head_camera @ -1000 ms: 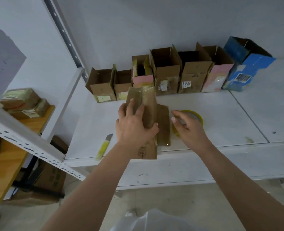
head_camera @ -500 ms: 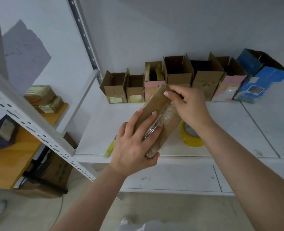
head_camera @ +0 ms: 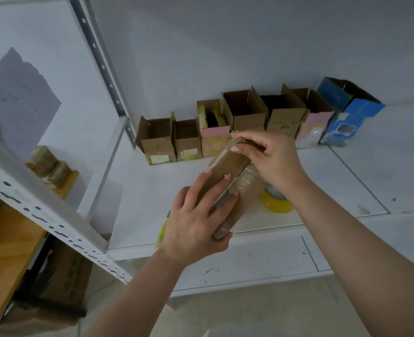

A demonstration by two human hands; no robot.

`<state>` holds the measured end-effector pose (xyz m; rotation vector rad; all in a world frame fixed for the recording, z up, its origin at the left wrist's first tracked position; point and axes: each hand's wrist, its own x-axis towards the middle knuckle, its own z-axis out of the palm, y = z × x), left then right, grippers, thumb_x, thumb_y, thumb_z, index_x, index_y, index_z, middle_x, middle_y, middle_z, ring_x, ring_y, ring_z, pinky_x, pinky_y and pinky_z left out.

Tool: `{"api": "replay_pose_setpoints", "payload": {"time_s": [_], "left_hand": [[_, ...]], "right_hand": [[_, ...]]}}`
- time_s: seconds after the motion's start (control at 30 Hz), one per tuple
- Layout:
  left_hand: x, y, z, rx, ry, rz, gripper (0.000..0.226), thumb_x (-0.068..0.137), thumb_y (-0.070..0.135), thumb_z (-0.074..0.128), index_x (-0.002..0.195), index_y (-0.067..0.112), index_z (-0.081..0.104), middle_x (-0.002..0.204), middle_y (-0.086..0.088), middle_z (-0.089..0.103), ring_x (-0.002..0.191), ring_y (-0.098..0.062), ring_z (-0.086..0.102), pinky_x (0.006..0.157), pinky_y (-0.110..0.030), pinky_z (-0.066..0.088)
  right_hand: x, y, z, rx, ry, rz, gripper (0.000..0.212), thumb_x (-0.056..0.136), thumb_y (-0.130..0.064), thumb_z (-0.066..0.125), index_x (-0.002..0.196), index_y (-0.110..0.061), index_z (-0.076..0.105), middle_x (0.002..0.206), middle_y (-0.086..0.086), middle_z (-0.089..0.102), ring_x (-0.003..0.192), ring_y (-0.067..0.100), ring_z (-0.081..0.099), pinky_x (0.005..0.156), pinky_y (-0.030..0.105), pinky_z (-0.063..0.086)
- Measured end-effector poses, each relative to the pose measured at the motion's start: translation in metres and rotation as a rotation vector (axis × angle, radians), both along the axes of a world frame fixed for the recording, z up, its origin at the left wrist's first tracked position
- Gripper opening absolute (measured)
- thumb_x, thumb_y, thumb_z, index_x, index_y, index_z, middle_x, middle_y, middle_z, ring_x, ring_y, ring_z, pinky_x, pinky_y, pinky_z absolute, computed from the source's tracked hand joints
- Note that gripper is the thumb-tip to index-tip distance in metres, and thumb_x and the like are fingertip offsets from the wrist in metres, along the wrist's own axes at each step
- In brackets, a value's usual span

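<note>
A flattened brown cardboard box (head_camera: 227, 170) with shiny clear tape on it is held up over the front of the white shelf (head_camera: 152, 205), tilted from lower left to upper right. My left hand (head_camera: 196, 222) grips its lower end, fingers laid over the top face and thumb under the bottom edge. At the upper end my right hand (head_camera: 271, 159) pinches a flap or a strip of tape; I cannot tell which. A yellow roll of tape (head_camera: 277, 203) lies on the shelf under my right wrist, partly hidden.
A row of several open small cartons (head_camera: 244, 113) stands along the back wall, ending in a blue box (head_camera: 349, 117) at the right. A yellow utility knife (head_camera: 161, 233) lies near the shelf's front edge. A white perforated rack post (head_camera: 55, 222) crosses the left; taped parcels (head_camera: 48, 166) sit beyond.
The flat cardboard went from lying on the shelf to being lifted and tilted in both hands. My right hand left the tape roll and moved to the box's upper end.
</note>
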<state>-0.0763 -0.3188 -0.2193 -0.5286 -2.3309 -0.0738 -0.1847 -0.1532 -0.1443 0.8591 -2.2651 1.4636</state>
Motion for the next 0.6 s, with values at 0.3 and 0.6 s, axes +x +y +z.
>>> {"api": "replay_pose_setpoints", "payload": {"time_s": [0.3,0.6], "left_hand": [[0.001,-0.034,-0.001,0.061,-0.041,0.003,0.073,0.062,0.048,0.071,0.13,0.021,0.063,0.148,-0.006,0.045,0.144,-0.034,0.027,0.098,-0.046,0.04],[-0.008,-0.044,0.007,0.064,-0.104,-0.074,0.085,0.06,0.05,0.072,0.138,0.021,0.054,0.155,-0.016,0.032,0.145,-0.035,0.023,0.104,-0.046,0.037]], "right_hand": [[0.021,-0.011,-0.012,-0.008,0.107,-0.28,0.027,0.083,-0.015,0.075,0.109,-0.007,0.073,0.104,0.002,0.073,0.095,0.011,0.069,0.088,0.028,0.055],[0.025,-0.018,-0.018,-0.088,0.192,-0.45,0.013,0.083,-0.016,0.074,0.091,-0.006,0.075,0.087,-0.007,0.07,0.08,0.009,0.069,0.075,0.019,0.054]]}}
